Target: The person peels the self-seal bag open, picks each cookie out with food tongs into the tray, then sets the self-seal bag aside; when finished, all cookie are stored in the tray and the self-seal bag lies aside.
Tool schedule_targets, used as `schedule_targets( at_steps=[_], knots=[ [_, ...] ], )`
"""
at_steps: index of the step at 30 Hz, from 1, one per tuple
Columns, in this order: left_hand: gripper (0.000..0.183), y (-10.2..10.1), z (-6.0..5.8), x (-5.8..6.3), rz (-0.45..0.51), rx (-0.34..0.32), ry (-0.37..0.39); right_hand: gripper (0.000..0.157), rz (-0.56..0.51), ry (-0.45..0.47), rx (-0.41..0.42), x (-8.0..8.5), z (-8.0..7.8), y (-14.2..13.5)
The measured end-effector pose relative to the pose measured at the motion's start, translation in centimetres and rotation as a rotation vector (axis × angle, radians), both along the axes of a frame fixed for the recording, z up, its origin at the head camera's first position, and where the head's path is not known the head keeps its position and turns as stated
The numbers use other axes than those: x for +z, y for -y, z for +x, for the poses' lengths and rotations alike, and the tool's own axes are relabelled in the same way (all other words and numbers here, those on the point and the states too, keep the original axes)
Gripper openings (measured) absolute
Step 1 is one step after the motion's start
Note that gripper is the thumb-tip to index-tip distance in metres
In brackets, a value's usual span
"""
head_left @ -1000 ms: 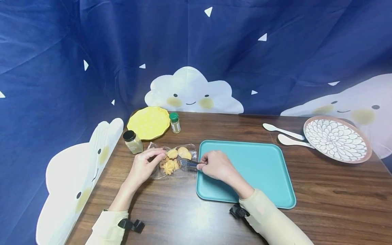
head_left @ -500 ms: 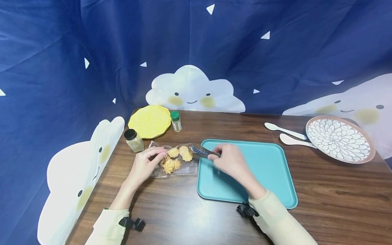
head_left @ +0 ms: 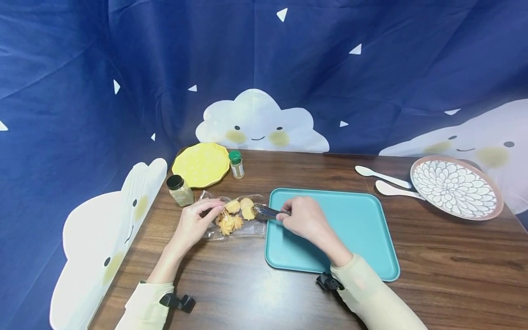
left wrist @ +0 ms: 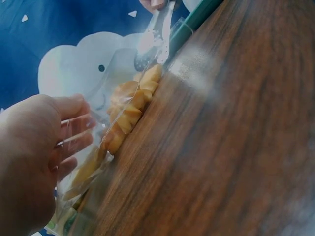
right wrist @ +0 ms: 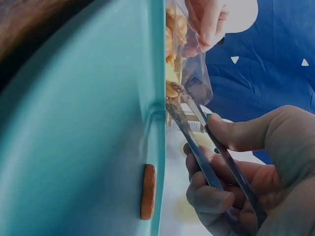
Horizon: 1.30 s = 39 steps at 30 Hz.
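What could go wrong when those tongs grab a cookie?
The cookie might crumble if the tongs squeeze too hard, because their metal tips are right at it. The loose, clear plastic could snag on the tongs and drag the other cookies along. If the cookie is carried over to the teal tray, it might bump the raised rim and drop.

The right hand point(right wrist: 283, 164) grips metal tongs point(right wrist: 195, 150) at cookies point(right wrist: 174, 29); the left hand point(right wrist: 207, 18) touches clear plastic point(right wrist: 199, 83). A brown piece point(right wrist: 148, 191) lies on a teal tray point(right wrist: 88, 113).
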<state>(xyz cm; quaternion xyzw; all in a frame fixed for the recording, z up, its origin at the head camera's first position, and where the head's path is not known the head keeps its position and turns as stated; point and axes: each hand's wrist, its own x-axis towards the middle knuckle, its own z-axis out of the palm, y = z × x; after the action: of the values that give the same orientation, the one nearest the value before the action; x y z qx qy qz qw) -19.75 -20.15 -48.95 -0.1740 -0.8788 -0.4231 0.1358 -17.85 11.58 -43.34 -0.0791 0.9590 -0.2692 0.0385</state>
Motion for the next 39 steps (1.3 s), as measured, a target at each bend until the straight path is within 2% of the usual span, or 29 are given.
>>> schedule_targets(
  at_steps=[3, 5, 11, 13, 19, 25, 28, 32, 39],
  knots=[
    [0.013, 0.0, 0.0, 0.0, 0.008, -0.006, 0.003, 0.019, -0.014, -0.013, -0.001, 0.2, 0.2, 0.0],
    [0.013, 0.0, 0.0, 0.0, 0.012, -0.010, 0.005, 0.023, -0.026, -0.018, -0.002, 0.4, 0.5, -0.3],
    [0.013, 0.1, -0.1, -0.1, 0.019, -0.019, -0.007, 0.010, -0.053, -0.076, -0.037, 1.2, 1.2, -2.5],
    [0.013, 0.1, -0.1, -0.1, 0.018, -0.017, -0.011, 0.008, -0.037, -0.116, -0.059, 1.5, 1.5, -3.7],
    [0.013, 0.1, -0.2, -0.1, 0.014, -0.008, -0.020, 0.018, 0.052, -0.274, -0.132, 2.5, 2.6, -7.9],
    [0.013, 0.2, -0.2, -0.2, 0.011, -0.005, -0.010, 0.017, 0.173, -0.467, -0.191, 2.0, 4.2, -10.8],
    [0.013, 0.2, -0.2, -0.2, 0.007, -0.003, -0.015, 0.015, 0.224, -0.576, -0.177, 1.2, 4.6, -11.4],
    [0.013, 0.2, 0.0, -0.3, -0.001, 0.000, -0.006, 0.016, 0.268, -0.692, -0.117, 0.2, 5.2, -11.6],
    [0.014, 0.0, 0.1, -0.3, 0.017, -0.006, 0.002, 0.018, 0.279, -0.780, -0.001, -0.3, 6.5, -12.1]
  ],
)
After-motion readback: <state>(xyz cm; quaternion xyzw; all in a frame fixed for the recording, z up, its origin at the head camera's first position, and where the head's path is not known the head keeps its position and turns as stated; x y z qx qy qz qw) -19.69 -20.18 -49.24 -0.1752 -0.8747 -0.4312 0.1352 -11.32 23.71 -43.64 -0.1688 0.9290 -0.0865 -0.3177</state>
